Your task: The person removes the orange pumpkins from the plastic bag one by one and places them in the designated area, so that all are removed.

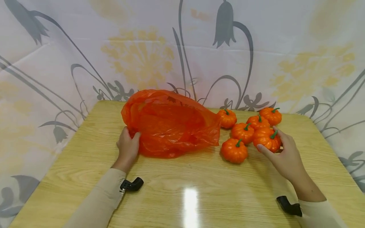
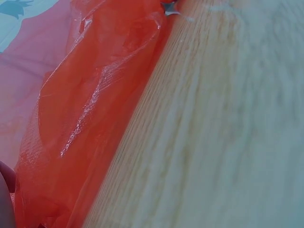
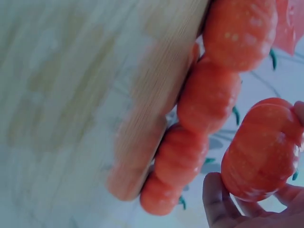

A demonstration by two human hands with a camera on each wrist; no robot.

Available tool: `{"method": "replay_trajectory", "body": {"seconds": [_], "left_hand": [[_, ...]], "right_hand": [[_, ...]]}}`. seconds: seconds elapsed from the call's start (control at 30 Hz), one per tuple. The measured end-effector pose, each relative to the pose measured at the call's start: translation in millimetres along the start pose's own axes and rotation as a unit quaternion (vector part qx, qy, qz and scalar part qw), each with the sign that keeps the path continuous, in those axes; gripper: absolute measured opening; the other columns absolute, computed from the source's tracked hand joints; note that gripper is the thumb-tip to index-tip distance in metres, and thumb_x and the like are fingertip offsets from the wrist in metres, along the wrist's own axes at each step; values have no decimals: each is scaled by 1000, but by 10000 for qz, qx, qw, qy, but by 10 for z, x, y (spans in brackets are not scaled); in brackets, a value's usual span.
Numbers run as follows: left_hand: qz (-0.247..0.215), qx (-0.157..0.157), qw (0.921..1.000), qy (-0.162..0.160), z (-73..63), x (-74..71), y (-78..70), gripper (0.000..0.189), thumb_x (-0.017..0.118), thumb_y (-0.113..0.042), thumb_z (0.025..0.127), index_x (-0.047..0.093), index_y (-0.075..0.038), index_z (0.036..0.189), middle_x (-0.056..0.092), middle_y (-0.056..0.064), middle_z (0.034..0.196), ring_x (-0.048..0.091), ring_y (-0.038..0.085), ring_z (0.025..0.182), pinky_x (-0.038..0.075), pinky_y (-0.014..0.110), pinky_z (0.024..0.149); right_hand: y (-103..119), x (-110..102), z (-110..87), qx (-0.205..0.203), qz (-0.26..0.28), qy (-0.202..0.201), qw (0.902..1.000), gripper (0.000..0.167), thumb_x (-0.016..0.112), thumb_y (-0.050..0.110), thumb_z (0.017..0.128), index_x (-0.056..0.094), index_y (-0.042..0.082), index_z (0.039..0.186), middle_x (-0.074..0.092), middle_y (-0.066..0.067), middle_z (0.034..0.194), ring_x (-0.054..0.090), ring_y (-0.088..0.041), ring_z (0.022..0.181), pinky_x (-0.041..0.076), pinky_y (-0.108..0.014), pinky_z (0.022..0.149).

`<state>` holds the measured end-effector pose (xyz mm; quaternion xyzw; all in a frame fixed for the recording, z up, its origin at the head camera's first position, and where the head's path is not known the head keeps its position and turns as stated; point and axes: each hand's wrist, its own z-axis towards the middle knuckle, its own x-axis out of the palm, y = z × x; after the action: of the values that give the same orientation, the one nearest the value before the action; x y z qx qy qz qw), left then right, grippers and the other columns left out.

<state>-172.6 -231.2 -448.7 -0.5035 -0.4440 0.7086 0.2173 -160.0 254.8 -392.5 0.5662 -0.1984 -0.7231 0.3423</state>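
A thin, see-through orange plastic bag point(image 1: 174, 129) lies crumpled on its side, its wide end toward the right. My left hand point(image 1: 128, 147) grips the bag's left end, thumb on the near side; the other fingers are mostly hidden behind the plastic. In the left wrist view the bag point(image 2: 99, 104) fills the left half. My right hand point(image 1: 288, 160) holds a small orange toy pumpkin point(image 1: 264, 142) with a green stem between thumb and fingers. The right wrist view shows this pumpkin point(image 3: 261, 152) raised above the table, apart from a row of other pumpkins point(image 3: 209, 97).
Several more small pumpkins point(image 1: 234, 151) sit grouped between the bag and my right hand, one point(image 1: 227, 118) close to the bag's right edge. Everything stands on a wood-grain table point(image 1: 176, 180). Behind it hangs a flower-patterned cloth point(image 1: 159, 57).
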Motion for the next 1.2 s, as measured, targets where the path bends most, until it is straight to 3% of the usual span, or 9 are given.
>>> {"method": "replay_trajectory", "body": {"seconds": [0.17,0.27,0.4,0.67,0.77,0.83,0.93,1.07,1.2], "left_hand": [[10,1,10000,-56,14,-40,19,38,51,-24,97,49,2,125,58,22,126,48,39,123,21,57,110],[8,8,10000,-66,24,-47,23,37,50,-23,97,48,2,125,57,23,125,48,39,123,20,57,108],[-47,-52,9999,-72,21,-54,34,41,51,-22,96,44,2,129,55,23,129,46,40,125,20,57,108],[-994,-219,9948,92,60,-124,-20,57,51,-22,99,28,-5,147,41,20,144,42,35,132,31,47,115],[-1225,-8,9924,-68,54,-224,-66,59,50,-21,100,24,-5,151,38,21,142,39,35,129,33,45,112],[-808,328,9959,-244,24,-340,-99,61,51,-22,100,25,-5,152,38,22,144,38,38,130,32,50,111],[555,940,9936,-290,-56,-570,-159,70,52,-31,99,22,-6,157,32,25,154,30,45,140,23,63,113],[2334,1346,9624,331,-201,-894,-229,87,47,-53,99,6,-8,161,7,26,165,6,54,149,7,74,113],[3323,1372,9275,1020,-288,-1072,-234,98,44,-67,95,-2,-12,161,-9,26,165,-9,58,146,-8,76,111]], "right_hand": [[-103,-7,90,-64,-109,97,9999,71,75,23,89,43,-3,147,50,-26,135,48,-16,113,40,-4,77],[-154,-23,120,275,-382,482,9977,76,73,31,91,39,-7,147,44,-34,137,47,-41,119,50,-32,94],[-217,-30,125,715,-662,1175,9883,87,69,40,93,28,-11,150,34,-45,139,35,-59,125,33,-72,98],[-309,-3,143,637,-586,1655,9824,90,69,37,93,22,-9,153,32,-43,145,33,-60,131,31,-72,103],[-316,4,122,576,-496,1673,9830,92,69,36,94,16,-9,155,27,-43,150,29,-61,135,29,-73,104],[-292,-1,87,558,-532,1587,9843,93,65,38,96,9,-5,157,21,-43,153,24,-63,138,25,-74,105],[-210,-53,27,374,-704,1178,9898,87,57,38,100,5,2,159,13,-41,157,16,-64,140,19,-78,105],[-84,-146,-25,-66,-1378,677,9881,75,50,38,103,10,11,161,11,-36,160,11,-64,142,13,-81,104],[-31,-197,-44,-387,-2460,548,9669,76,49,46,102,13,17,162,10,-31,162,10,-60,144,14,-79,104]]}}
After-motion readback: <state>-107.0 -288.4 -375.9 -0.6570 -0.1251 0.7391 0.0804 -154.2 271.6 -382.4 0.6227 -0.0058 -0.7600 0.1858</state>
